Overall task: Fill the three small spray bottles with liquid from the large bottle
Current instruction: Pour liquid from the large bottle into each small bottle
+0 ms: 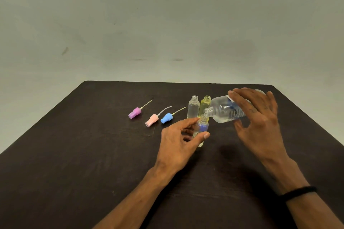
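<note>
My right hand (260, 117) grips the large clear bottle (226, 109), tipped on its side with its open neck pointing left and down. The neck sits right over the mouth of a small clear bottle (202, 128) that stands upright on the dark table (74, 154). My left hand (178, 139) holds this small bottle between thumb and fingers. Just behind it stand two more uncapped small bottles: a clear one (193, 107) and a yellow one (204, 105), side by side.
Three spray caps with dip tubes lie on the table to the left: a purple one (135, 113), a pink one (151, 120) and a blue one (166, 117). A black band (297, 192) circles my right wrist. A plain wall rises behind the table.
</note>
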Demonstrator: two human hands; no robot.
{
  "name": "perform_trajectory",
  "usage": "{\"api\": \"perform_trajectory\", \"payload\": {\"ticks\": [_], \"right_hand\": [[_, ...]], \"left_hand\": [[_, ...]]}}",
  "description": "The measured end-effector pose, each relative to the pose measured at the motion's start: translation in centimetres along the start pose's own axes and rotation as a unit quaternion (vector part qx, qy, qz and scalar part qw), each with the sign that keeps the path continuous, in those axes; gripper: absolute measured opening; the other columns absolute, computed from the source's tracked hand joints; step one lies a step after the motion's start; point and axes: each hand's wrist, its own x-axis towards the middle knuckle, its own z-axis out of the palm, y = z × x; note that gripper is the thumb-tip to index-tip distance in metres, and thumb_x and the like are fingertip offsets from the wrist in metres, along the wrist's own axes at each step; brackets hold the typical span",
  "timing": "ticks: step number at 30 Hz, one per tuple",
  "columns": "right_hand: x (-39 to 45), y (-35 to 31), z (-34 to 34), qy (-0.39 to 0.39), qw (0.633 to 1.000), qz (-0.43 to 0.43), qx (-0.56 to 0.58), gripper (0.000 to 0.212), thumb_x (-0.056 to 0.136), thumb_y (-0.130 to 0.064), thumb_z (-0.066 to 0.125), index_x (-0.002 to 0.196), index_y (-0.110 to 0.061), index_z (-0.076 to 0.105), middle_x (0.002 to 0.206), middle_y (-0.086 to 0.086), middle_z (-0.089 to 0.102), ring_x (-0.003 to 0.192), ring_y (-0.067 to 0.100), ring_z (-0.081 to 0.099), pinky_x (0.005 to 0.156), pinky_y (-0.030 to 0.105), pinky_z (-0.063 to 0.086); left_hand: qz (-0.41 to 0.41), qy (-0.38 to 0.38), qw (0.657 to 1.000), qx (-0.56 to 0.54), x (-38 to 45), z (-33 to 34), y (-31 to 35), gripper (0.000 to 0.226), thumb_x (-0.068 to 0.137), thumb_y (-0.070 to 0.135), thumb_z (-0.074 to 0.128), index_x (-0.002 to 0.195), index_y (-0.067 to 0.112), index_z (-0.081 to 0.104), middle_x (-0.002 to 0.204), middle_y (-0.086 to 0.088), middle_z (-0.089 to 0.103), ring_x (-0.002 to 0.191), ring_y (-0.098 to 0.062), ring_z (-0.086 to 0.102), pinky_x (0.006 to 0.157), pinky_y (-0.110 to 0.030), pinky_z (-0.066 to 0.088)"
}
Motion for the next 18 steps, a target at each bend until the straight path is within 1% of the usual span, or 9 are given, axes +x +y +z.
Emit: {"api": "perform_trajectory", "payload": {"ticks": [2, 6, 8, 18], "right_hand": [[-0.01, 0.02, -0.01, 0.000, 1.000, -0.003, -0.002, 0.096, 0.063, 0.012, 0.091, 0.148, -0.018, 0.058, 0.148, 0.010, 0.061, 0.140, 0.034, 0.054, 0.124, 0.069, 0.024], [-0.01, -0.05, -0.11, 0.003, 1.000, -0.003, 0.001, 0.096, 0.063, 0.013, 0.090, 0.148, -0.017, 0.059, 0.147, 0.010, 0.061, 0.140, 0.032, 0.053, 0.123, 0.070, 0.025], [0.00, -0.16, -0.13, 0.003, 1.000, -0.004, 0.000, 0.095, 0.063, 0.013, 0.090, 0.148, -0.017, 0.059, 0.147, 0.009, 0.061, 0.141, 0.031, 0.052, 0.123, 0.071, 0.025], [-0.01, -0.22, -0.25, -0.005, 1.000, 0.004, -0.003, 0.093, 0.064, 0.012, 0.089, 0.148, -0.015, 0.060, 0.148, 0.010, 0.061, 0.141, 0.034, 0.053, 0.124, 0.070, 0.024]], "left_hand": [[0.002, -0.002, 1.000, 0.002, 0.01, -0.02, 0.00, 0.056, 0.082, 0.035, 0.088, 0.134, 0.021, 0.071, 0.106, 0.011, 0.076, 0.097, -0.002, 0.071, 0.083, -0.021, 0.062], [0.006, -0.004, 1.000, 0.006, -0.04, -0.08, 0.01, 0.056, 0.083, 0.036, 0.088, 0.134, 0.022, 0.071, 0.108, 0.011, 0.076, 0.099, -0.001, 0.070, 0.082, -0.017, 0.060], [0.006, -0.003, 1.000, 0.005, -0.03, -0.09, 0.01, 0.056, 0.083, 0.036, 0.088, 0.134, 0.022, 0.071, 0.107, 0.012, 0.076, 0.099, -0.001, 0.071, 0.082, -0.018, 0.060], [0.003, -0.013, 1.000, 0.010, 0.01, -0.18, -0.02, 0.058, 0.083, 0.039, 0.086, 0.137, 0.024, 0.069, 0.113, 0.012, 0.075, 0.102, -0.001, 0.070, 0.087, -0.022, 0.062]]}}
